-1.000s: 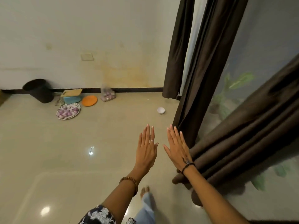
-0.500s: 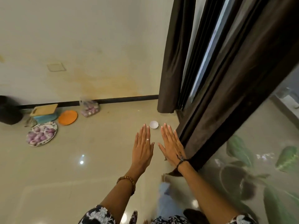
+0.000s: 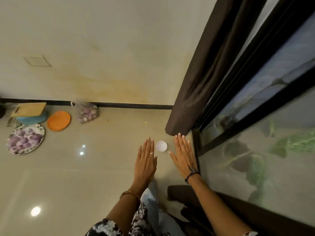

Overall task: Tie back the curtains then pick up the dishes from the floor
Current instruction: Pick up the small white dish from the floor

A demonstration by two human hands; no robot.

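Dim, warm indoor light. Three specular glare spots on the glossy floor (image 3: 68, 167) at 8–9 o'clock. Wide-angle distortion bends the curtain (image 3: 204, 74) and window frame (image 3: 255, 92) toward 2 o'clock — overall focus soft, glass reflections hazy.

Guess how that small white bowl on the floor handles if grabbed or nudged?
The small white bowl looks shallow and thin-walled, so probably light and a one-hand pinch. It sits upright on glossy floor tile, so a nudge would likely slide it, not tip it. Material is unclear; possibly ceramic, so treat as chippable.
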